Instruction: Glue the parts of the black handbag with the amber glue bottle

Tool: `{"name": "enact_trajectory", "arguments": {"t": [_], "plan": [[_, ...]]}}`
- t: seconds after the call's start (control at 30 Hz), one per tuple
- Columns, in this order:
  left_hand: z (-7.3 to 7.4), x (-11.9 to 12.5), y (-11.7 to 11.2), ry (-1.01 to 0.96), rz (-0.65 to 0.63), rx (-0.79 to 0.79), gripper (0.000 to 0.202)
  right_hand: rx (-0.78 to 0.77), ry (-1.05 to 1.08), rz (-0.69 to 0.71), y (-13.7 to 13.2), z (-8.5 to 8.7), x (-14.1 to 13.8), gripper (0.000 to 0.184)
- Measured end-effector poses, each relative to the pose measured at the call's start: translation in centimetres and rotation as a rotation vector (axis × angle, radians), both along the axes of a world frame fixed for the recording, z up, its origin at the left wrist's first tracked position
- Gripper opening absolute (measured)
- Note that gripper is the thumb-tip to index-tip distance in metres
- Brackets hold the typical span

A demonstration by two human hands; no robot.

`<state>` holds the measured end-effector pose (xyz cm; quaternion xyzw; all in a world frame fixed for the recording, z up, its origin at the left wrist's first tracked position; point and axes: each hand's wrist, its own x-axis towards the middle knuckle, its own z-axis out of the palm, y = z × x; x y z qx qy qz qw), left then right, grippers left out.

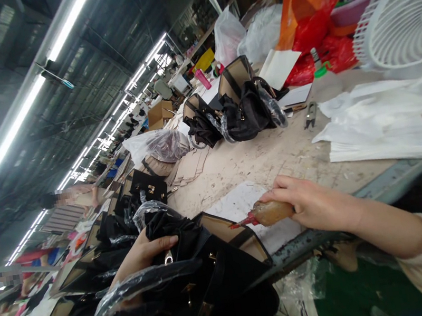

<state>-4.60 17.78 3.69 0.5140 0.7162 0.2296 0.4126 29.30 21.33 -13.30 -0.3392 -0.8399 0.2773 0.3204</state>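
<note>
Black handbag (214, 280) sits low at the near edge of the worktable (275, 158), partly overhanging it toward the person, its tan lining showing at the open mouth, gold clasps on the front and a handle wrapped in clear plastic. To its left more black bags (101, 250) crowd the table edge, leaving little free room on that side. The left hand (142, 254) closes its fingers over the bunched top of the handbag, gripping it firmly. Just right of the bag's mouth, a white sheet (242, 201) lies flat on the table, and the red nozzle of a small amber glue bottle (268, 213) points toward the bag's rim. The right hand (310, 203) is wrapped around that bottle, holding it sideways above the table edge. Beyond it the middle of the table is bare and scuffed. Further right lie folded white papers (382, 125), and a white fan (404, 15) stands at the far corner.
</note>
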Motion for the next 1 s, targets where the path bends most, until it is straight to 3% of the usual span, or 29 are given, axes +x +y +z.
{"name": "enact_trajectory", "arguments": {"t": [0.47, 0.6, 0.77, 1.0], "plan": [[-0.9, -1.0, 0.0, -0.113, 0.022, -0.034, 0.028, -0.080, -0.121, -0.006, -0.3, -0.9, -0.3, 0.049], [-1.0, -0.7, -0.1, -0.116, 0.029, -0.021, 0.024, -0.047, -0.099, -0.019, 0.0, -0.9, -0.1, 0.055], [-1.2, -0.5, -0.2, -0.122, 0.089, 0.005, 0.032, -0.079, -0.153, -0.028, 0.1, -0.9, 0.2, 0.055], [-0.6, -0.3, 0.1, -0.095, 0.040, -0.026, 0.030, -0.041, -0.076, -0.020, 0.0, -0.6, 0.1, 0.060]]}}
